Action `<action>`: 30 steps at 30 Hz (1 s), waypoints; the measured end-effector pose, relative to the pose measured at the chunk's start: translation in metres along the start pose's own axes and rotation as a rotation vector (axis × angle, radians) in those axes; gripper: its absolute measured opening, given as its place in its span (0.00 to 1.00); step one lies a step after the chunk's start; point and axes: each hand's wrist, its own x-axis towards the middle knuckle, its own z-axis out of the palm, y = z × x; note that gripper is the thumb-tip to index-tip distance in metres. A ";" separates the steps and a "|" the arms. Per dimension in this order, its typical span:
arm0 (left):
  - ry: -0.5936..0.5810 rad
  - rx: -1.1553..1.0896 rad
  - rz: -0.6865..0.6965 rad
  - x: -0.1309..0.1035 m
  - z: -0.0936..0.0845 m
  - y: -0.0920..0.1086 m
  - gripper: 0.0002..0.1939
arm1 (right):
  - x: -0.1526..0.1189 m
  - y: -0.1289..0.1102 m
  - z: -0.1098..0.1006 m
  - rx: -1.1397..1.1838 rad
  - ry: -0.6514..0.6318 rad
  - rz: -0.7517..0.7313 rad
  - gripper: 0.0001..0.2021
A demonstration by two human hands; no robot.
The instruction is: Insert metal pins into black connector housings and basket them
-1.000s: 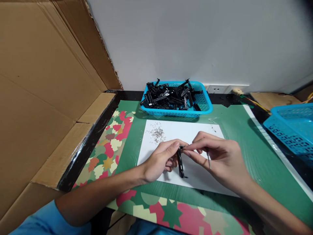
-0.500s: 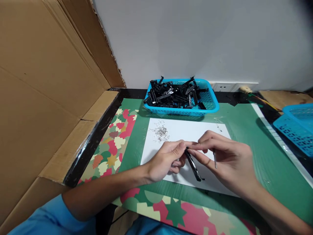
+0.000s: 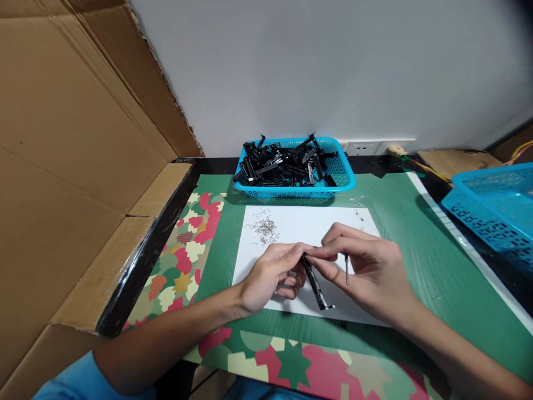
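Observation:
Over the white sheet [image 3: 287,222], my left hand [image 3: 270,278] is closed on the upper end of a long, narrow black plastic part [image 3: 315,283]. Its lower end, with a small hooked tip, slants down toward me. My right hand [image 3: 366,266] meets the left at that upper end, thumb and fingertips pinching there; whatever tiny piece may be between them is hidden. A thin metal tool [image 3: 347,269] is tucked in the right hand's fingers, its tip pointing down. Left of the hands lies a pile of small thin wire pieces [image 3: 265,229].
A blue basket [image 3: 291,193] filled with similar black parts stands against the wall. Another blue basket [image 3: 491,216] is at the right edge. Cardboard [image 3: 75,139] walls the left side. A wall socket [image 3: 362,148] with a plug sits behind the table.
My view has turned slightly to the right, so the table and baskets sit further left. Both hands keep nearly the same grip on the black part.

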 end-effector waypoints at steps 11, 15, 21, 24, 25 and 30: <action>0.016 -0.023 0.031 0.003 0.002 -0.002 0.23 | 0.000 -0.006 0.004 -0.145 -0.031 -0.090 0.07; 0.028 -0.026 0.068 0.003 0.001 0.000 0.22 | 0.002 -0.007 -0.002 -0.156 -0.118 -0.063 0.12; 0.084 0.039 0.172 0.007 0.000 0.003 0.23 | 0.001 -0.006 -0.013 -0.054 -0.118 0.089 0.19; 0.112 0.078 0.214 0.009 -0.001 0.003 0.24 | 0.002 -0.003 -0.016 -0.103 -0.090 0.041 0.18; 0.113 0.099 0.233 0.009 -0.001 0.003 0.24 | 0.002 -0.002 -0.016 -0.146 -0.082 0.002 0.17; 0.115 0.291 0.298 0.009 -0.001 0.004 0.25 | 0.005 0.006 -0.015 -0.396 -0.018 -0.212 0.12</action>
